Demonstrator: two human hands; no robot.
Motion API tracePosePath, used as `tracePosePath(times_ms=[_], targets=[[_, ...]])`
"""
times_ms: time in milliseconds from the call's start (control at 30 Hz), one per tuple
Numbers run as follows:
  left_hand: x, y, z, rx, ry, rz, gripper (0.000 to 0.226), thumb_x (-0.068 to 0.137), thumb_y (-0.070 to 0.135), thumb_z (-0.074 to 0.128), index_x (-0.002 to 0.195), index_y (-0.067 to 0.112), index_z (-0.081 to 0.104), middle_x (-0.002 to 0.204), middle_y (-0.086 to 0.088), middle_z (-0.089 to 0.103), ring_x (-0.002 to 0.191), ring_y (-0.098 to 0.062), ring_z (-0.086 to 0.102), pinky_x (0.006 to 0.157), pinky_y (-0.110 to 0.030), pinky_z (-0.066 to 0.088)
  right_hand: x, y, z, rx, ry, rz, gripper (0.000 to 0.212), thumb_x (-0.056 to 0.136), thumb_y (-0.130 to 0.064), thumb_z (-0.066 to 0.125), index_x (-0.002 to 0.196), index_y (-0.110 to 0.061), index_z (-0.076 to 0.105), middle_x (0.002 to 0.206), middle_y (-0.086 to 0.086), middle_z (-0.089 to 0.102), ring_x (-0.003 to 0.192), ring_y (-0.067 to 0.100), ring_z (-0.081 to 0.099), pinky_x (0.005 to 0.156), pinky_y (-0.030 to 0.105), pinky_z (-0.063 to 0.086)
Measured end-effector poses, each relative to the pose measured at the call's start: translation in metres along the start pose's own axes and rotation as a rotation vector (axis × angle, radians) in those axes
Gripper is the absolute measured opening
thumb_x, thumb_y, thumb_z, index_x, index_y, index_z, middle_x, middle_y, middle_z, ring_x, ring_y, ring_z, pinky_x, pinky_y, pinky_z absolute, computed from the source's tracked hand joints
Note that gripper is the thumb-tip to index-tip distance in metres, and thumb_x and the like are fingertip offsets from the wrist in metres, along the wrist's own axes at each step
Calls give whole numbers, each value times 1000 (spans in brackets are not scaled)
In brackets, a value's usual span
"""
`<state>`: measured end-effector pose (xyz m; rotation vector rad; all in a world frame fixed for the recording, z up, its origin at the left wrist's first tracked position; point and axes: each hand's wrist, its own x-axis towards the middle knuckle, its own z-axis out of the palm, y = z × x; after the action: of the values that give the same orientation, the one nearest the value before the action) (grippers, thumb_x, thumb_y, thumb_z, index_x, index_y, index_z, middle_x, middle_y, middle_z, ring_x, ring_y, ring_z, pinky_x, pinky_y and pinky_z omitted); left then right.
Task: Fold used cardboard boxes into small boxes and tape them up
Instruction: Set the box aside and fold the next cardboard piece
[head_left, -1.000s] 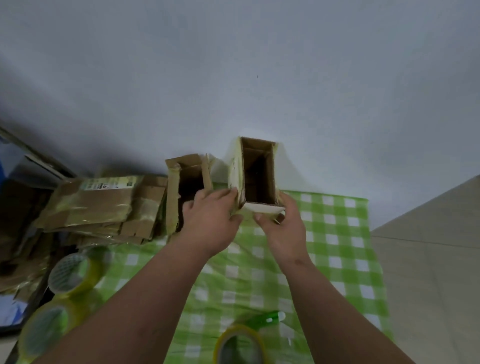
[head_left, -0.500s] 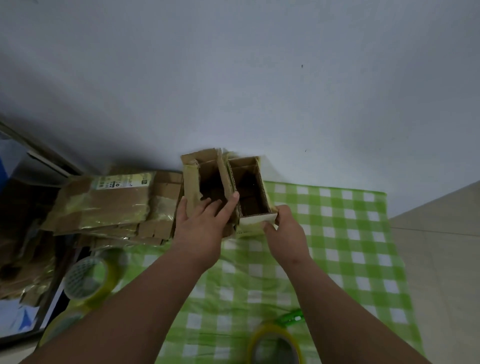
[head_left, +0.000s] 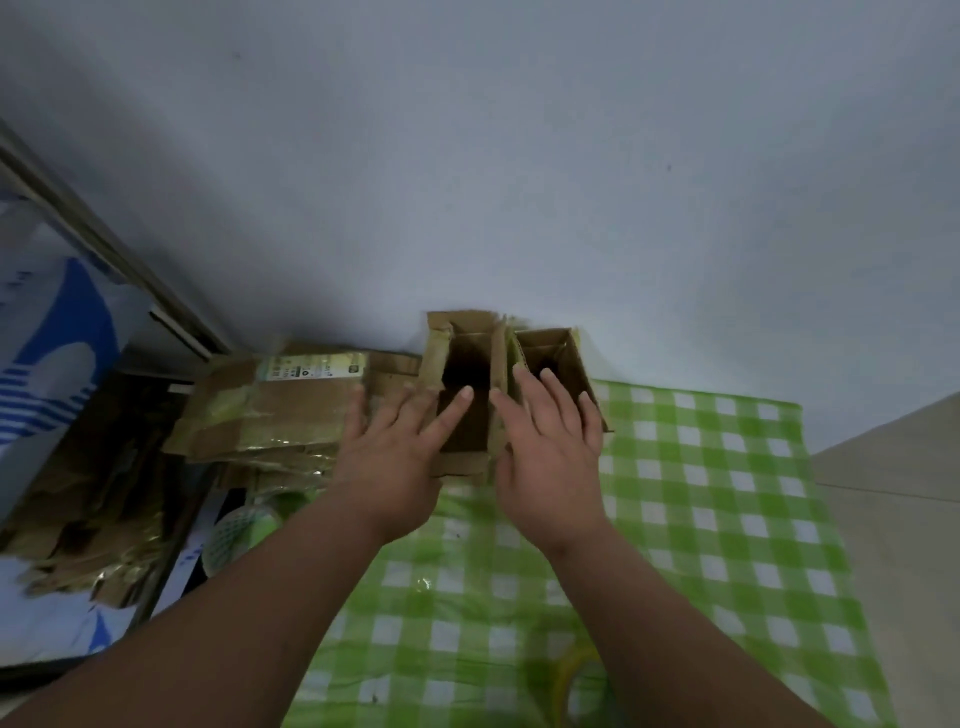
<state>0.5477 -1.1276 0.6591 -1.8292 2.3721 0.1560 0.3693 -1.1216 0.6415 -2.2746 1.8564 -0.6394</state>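
A: Where are the two open-topped brown cardboard boxes (head_left: 467, 384)?
B: Side by side at twelve o'clock, against the wall. Left hand (head_left: 395, 462) and right hand (head_left: 550, 462) hover before them, fingers spread, hiding their near edges.
A: Around them?
B: Flattened taped cardboard stack (head_left: 280, 410) at ten o'clock; yellowish tape roll (head_left: 576, 686) at five, on the green-checked tablecloth (head_left: 727, 519).

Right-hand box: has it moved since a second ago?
Yes. The right-hand box was held tilted up against the wall; it now stands beside the other open box, lower against the wall. Both hands have let go.
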Motion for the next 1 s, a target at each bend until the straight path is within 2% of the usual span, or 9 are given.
tracePosePath(times_ms=[133, 233, 367, 500, 600, 700, 833, 900, 1000], targets=[[-21, -51, 0, -53, 23, -173, 77, 92, 57, 47, 155, 38, 8, 163, 6, 16, 151, -20, 8, 115, -59, -11, 10, -41, 10, 2, -69, -119, 49, 78, -17, 64, 126, -24, 60, 143, 1, 50, 142, 24, 34, 116, 52, 15], [-34, -83, 2, -67, 27, -247, 67, 93, 51, 47, 153, 38, 20, 161, 8, 21, 150, -18, 11, 117, -58, -7, 17, -71, 23, 3, -111, -167, 36, 78, -18, 62, 113, -23, 66, 134, 2, 57, 136, 26, 42, 113, 52, 17], [-36, -118, 7, -40, -67, -361, 67, 95, 41, 45, 154, 38, 12, 163, 6, 14, 150, -20, 6, 117, -57, -4, 29, -107, 37, -59, -174, -211, 41, 77, -21, 62, 118, -25, 66, 137, 1, 54, 136, 26, 39, 112, 49, 10], [-31, -144, 17, 6, -163, -402, 74, 95, 39, 46, 154, 42, 1, 165, 2, 1, 150, -35, 6, 117, -56, -6, 47, -135, 55, -192, -371, -241, 56, 86, -23, 55, 141, -30, 44, 161, 13, 17, 150, 30, 7, 115, 54, -9], [-25, -161, 31, 37, -206, -412, 79, 95, 47, 46, 152, 46, -8, 165, -1, -9, 146, -41, 17, 116, -59, -7, 63, -151, 73, -332, -492, -215, 60, 90, -24, 50, 146, -35, 32, 162, 22, 4, 150, 36, 0, 114, 59, -17], [-22, -174, 45, -9, -249, -409, 79, 97, 45, 47, 151, 47, -10, 165, -1, -12, 143, -36, 30, 117, -57, -1, 70, -163, 89, -464, -625, -178, 63, 92, -25, 47, 149, -32, 22, 158, 30, 11, 148, 44, 9, 114, 61, -16], [-24, -185, 58, -65, -220, -383, 82, 96, 29, 54, 152, 49, -2, 165, 1, -7, 143, -33, 33, 119, -52, 7, 69, -169, 98, -394, -679, -101, 65, 89, -20, 50, 147, -33, 25, 137, 25, 49, 134, 40, 37, 114, 59, -10], [-24, -191, 62, -116, -188, -371, 77, 94, 30, 57, 153, 46, 9, 166, 1, 1, 142, -32, 33, 118, -48, 17, 68, -169, 98, -305, -656, -64, 63, 85, -17, 52, 143, -31, 32, 130, 19, 53, 126, 37, 44, 114, 58, -1], [-26, -195, 65, -298, -121, -384, 64, 97, 28, 53, 153, 39, 25, 164, -3, 13, 138, -34, 39, 112, -43, 35, 67, -167, 98, -183, -571, -3, 61, 82, -14, 55, 139, -30, 41, 130, 13, 46, 119, 33, 48, 113, 52, 8]])
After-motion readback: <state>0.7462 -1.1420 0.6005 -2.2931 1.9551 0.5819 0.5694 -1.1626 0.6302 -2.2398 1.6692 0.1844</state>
